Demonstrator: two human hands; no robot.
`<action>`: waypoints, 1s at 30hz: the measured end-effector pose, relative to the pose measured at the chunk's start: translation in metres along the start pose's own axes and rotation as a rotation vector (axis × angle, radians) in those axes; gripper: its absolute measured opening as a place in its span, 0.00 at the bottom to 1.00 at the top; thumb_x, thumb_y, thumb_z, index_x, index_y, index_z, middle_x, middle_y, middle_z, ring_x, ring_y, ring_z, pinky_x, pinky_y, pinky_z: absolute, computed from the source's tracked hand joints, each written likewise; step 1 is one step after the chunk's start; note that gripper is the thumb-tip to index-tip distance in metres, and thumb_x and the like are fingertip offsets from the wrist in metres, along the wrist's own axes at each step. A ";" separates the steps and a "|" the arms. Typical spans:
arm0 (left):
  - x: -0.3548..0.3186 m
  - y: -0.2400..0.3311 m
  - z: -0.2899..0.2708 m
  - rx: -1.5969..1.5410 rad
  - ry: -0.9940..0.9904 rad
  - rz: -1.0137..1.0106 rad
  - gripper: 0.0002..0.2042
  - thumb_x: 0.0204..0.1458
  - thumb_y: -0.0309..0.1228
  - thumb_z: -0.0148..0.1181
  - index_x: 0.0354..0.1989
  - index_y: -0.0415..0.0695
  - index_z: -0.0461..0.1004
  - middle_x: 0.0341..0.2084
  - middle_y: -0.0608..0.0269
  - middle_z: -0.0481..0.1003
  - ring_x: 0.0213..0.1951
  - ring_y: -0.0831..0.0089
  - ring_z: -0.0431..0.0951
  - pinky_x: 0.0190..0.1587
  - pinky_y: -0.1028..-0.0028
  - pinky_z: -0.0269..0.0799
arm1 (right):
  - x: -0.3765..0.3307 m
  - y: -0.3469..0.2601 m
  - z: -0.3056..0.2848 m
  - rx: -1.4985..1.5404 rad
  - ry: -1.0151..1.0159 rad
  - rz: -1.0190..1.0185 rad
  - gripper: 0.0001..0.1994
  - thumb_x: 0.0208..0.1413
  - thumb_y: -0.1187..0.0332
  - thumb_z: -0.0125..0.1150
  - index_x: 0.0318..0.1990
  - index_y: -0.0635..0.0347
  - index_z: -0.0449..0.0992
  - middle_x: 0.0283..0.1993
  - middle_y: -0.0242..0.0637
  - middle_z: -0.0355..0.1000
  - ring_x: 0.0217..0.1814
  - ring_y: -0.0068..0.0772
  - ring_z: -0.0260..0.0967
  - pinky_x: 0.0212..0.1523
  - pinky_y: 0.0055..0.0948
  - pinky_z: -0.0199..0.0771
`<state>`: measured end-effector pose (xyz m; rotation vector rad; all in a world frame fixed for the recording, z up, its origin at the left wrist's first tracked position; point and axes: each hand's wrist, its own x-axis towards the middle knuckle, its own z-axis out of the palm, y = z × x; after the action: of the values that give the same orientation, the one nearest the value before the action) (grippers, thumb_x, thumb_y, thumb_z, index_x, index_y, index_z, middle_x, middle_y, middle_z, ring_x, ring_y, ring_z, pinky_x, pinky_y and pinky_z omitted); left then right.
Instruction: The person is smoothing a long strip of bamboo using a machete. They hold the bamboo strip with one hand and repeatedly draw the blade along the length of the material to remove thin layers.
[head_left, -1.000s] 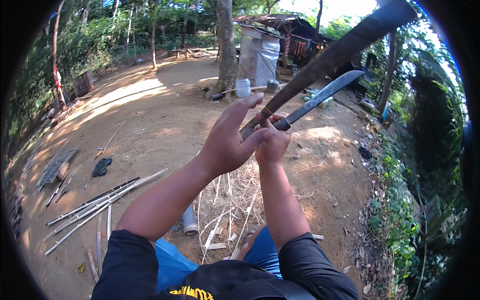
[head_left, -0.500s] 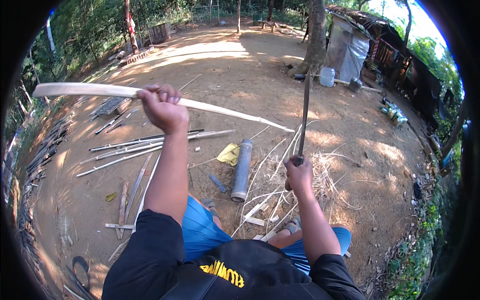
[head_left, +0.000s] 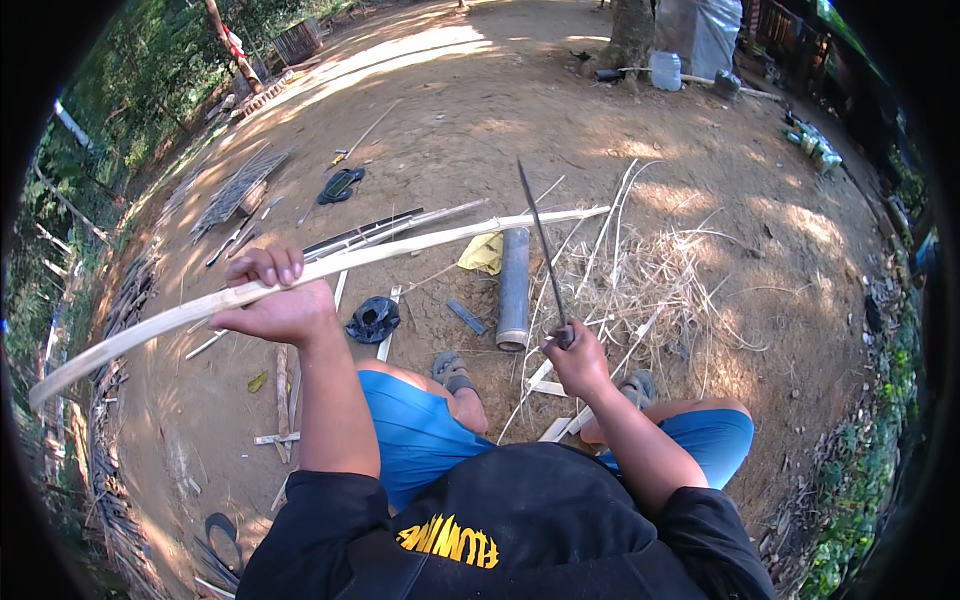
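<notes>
Head view: the left hand (head_left: pixel 275 290) grips one long, pale wooden strip (head_left: pixel 400 246) slanting rightward past one crumpled black plastic bag (head_left: pixel 373 320), one yellow scrap (head_left: pixel 481 255) and one grey cylindrical tube (head_left: pixel 513 290) on brown dirt (head_left: pixel 440 130); the right hand (head_left: pixel 582 364) clasps one dark, long-bladed knife (head_left: pixel 549 268), seen across the strip, left of one tangled heap of straw-coloured shavings (head_left: pixel 672 285).

I hold a long, pale, bowed bamboo strip (head_left: pixel 400 247) angled between two and three o'clock, a dark machete (head_left: pixel 548 270) pointing toward half-past eleven.
</notes>
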<state>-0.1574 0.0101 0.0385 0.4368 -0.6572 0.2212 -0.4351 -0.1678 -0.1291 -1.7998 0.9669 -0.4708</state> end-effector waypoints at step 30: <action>-0.097 0.054 0.048 -0.084 -0.381 -0.109 0.34 0.49 0.75 0.43 0.22 0.51 0.53 0.12 0.72 0.49 0.16 0.80 0.44 0.22 0.73 0.41 | -0.034 -0.057 0.005 -0.250 -0.179 -0.454 0.13 0.52 0.66 0.60 0.45 0.57 0.71 0.29 0.52 0.74 0.36 0.58 0.74 0.36 0.50 0.75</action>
<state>-0.2767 0.0297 0.0285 0.4361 -1.0089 0.0042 -0.4295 -0.1276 -0.0766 -2.2586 0.5050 -0.4704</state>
